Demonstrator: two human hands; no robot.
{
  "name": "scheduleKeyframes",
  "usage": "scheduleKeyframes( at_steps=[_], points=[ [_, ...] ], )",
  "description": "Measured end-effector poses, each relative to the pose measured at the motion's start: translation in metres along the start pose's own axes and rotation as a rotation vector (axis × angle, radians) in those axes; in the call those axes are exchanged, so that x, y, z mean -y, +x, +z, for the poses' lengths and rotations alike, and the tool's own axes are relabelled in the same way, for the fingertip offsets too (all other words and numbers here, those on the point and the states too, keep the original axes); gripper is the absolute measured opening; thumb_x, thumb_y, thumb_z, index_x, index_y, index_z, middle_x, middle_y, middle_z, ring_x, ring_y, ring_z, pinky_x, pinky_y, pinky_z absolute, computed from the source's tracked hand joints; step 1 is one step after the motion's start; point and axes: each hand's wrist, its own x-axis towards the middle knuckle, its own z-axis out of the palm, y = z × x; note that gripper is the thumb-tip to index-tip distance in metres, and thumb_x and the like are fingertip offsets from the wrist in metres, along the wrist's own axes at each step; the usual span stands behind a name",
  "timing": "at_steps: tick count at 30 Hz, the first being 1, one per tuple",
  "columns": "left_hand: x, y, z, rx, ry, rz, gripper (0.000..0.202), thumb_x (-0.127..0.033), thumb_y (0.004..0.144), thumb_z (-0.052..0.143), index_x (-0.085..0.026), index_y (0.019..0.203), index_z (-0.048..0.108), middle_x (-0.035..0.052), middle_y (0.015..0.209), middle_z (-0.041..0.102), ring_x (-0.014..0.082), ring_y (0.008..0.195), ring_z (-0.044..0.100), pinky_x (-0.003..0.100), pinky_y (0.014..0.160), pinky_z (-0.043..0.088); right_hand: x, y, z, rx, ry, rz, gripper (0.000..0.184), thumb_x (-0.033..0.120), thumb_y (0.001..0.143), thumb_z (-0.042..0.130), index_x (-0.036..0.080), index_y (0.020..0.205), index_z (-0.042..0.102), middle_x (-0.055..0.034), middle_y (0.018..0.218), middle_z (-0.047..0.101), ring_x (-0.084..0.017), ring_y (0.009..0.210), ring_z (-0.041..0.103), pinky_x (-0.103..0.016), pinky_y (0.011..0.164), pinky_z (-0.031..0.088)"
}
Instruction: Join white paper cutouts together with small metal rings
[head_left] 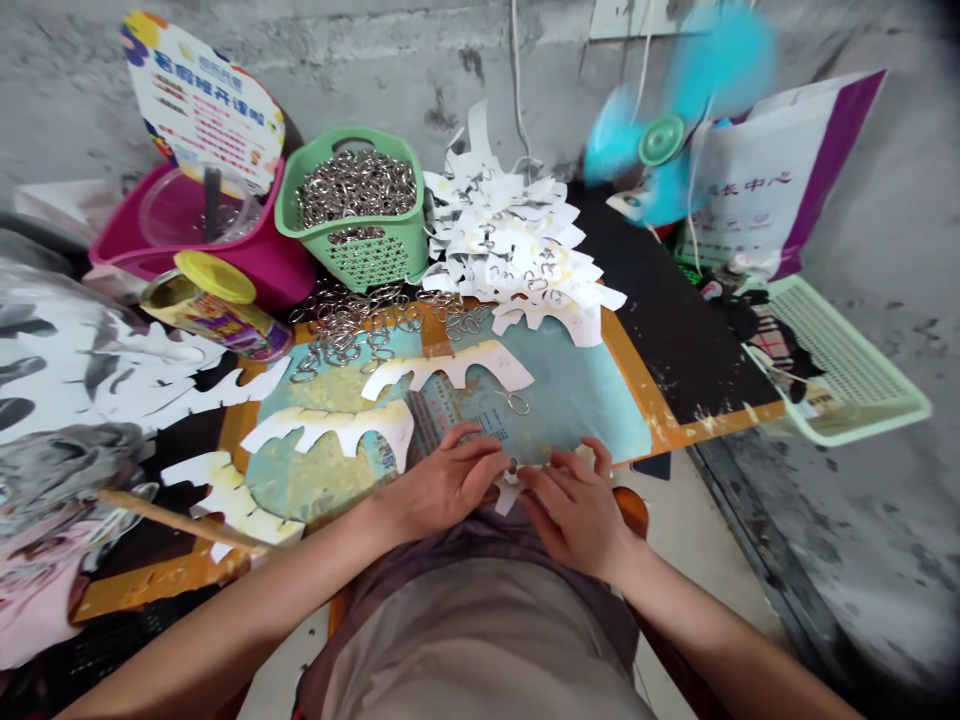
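My left hand (pixel 448 482) and my right hand (pixel 576 505) meet at the near edge of the work board (pixel 645 395), fingers pinched together on a small white card piece (pixel 508 494) with a metal ring at its top. Both hands are closed on it. White toothed card strips (pixel 442 368) lie on the board just beyond my hands, one more (pixel 337 425) to the left. A single loose metal ring (pixel 517 404) lies above my hands. A scatter of metal rings (pixel 352 325) spreads across the far side of the board.
A green basket (pixel 356 215) full of rings stands at the back, beside a heap of finished white cards (pixel 517 245). A pink tub (pixel 247 255), a yellow-lidded can (pixel 214 300), a spinning blue fan (pixel 664 140), a white and purple bag (pixel 780 180) and a pale green tray (pixel 840 360) surround the board.
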Motion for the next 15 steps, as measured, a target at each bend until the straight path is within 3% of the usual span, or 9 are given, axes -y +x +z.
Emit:
scheduleKeyframes(
  at_steps=[5, 11, 15],
  points=[
    [0.000, -0.002, 0.004, -0.028, -0.038, -0.021, 0.026, -0.007, 0.092, 0.054, -0.014, 0.116, 0.048, 0.0095, 0.098, 0.072, 0.0214, 0.104, 0.067, 0.044, 0.103, 0.044, 0.009, 0.007, 0.007, -0.063, 0.000, 0.105, 0.007, 0.024, 0.092, 0.063, 0.023, 0.097, 0.068, 0.0001, 0.081, 0.074, -0.021, 0.093, 0.059, -0.048, 0.106, 0.024],
    [-0.002, -0.004, 0.008, -0.089, -0.023, -0.038, 0.021, -0.007, 0.094, 0.051, -0.015, 0.113, 0.048, 0.0097, 0.096, 0.071, 0.0200, 0.104, 0.066, 0.042, 0.101, 0.044, 0.019, 0.018, 0.006, 0.031, -0.137, 0.142, 0.004, 0.023, 0.090, 0.062, 0.022, 0.090, 0.067, -0.0018, 0.074, 0.069, -0.024, 0.089, 0.056, -0.050, 0.102, 0.024],
    [-0.002, -0.005, 0.008, -0.097, -0.040, -0.050, 0.020, -0.008, 0.094, 0.049, -0.016, 0.112, 0.048, 0.0087, 0.095, 0.071, 0.0194, 0.102, 0.066, 0.043, 0.104, 0.043, 0.023, 0.022, 0.007, 0.024, -0.184, 0.149, 0.004, 0.020, 0.088, 0.062, 0.022, 0.084, 0.065, -0.0017, 0.070, 0.066, -0.023, 0.085, 0.053, -0.048, 0.101, 0.025]
  ],
)
